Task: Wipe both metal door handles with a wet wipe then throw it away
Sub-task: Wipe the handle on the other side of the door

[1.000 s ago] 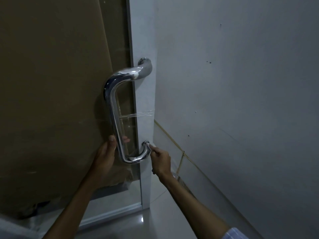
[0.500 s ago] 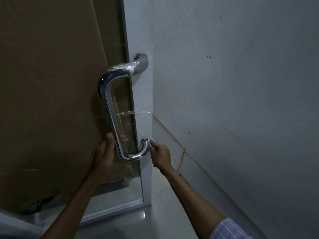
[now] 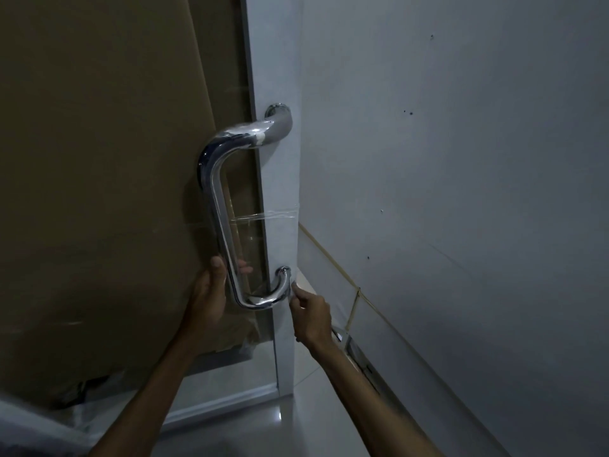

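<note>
Chrome door handle (image 3: pixel 220 206) is fixed to the white door edge (image 3: pixel 280 192), w/ brown cardboard (image 3: pixel 99 159) behind the glass. Left hand (image 3: pixel 209 291) has its grip round the lower part of the bar, thumb up beside it. Right hand (image 3: pixel 311 313) pinches a small white wipe (image 3: pixel 294 285) vs the handle's lower mount. Grey wall (image 3: pixel 461 159) at right, glossy floor (image 3: pixel 263 430) below.
</note>
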`<state>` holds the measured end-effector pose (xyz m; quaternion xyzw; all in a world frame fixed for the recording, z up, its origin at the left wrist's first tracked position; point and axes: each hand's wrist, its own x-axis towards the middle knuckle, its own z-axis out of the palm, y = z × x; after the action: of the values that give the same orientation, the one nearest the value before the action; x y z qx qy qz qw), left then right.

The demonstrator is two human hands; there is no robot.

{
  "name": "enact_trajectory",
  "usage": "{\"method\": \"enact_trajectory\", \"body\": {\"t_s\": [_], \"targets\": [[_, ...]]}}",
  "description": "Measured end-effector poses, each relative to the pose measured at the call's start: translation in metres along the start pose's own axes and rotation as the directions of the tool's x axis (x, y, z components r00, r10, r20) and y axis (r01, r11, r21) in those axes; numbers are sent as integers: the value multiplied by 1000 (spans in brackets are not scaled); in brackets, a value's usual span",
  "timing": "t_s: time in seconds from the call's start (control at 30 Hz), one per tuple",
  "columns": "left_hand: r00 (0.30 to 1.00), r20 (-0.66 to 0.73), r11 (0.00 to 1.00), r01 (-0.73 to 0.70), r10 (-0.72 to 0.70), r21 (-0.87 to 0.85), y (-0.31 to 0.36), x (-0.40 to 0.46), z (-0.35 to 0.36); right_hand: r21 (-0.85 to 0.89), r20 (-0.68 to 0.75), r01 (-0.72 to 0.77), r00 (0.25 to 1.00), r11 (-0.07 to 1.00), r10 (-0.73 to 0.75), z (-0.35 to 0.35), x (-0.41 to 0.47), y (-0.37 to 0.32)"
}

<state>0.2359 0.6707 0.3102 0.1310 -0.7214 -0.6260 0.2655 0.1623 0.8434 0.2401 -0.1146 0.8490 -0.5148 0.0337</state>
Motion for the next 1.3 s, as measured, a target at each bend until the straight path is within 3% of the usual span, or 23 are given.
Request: {"method": "enact_trajectory", "body": {"t_s": [0.27,0.47,0.9,1.3], "targets": [[999,-2,999,33,-33,-19,5,-4,2,-15,-52,-31,998,999,30,12,-5,-1],[999,36,1000,-5,5,-10,10,-5,-2,80,-36,-113,993,990,116,3,1,-12],[998,51,1000,27,-27,4,7,-6,-5,-168,-109,-125,988,978,108,11,-28,-32],[998,69,999,12,-14,35,5,-6,-7,-118,-148,-185,975,976,167,34,-51,-31]]}}
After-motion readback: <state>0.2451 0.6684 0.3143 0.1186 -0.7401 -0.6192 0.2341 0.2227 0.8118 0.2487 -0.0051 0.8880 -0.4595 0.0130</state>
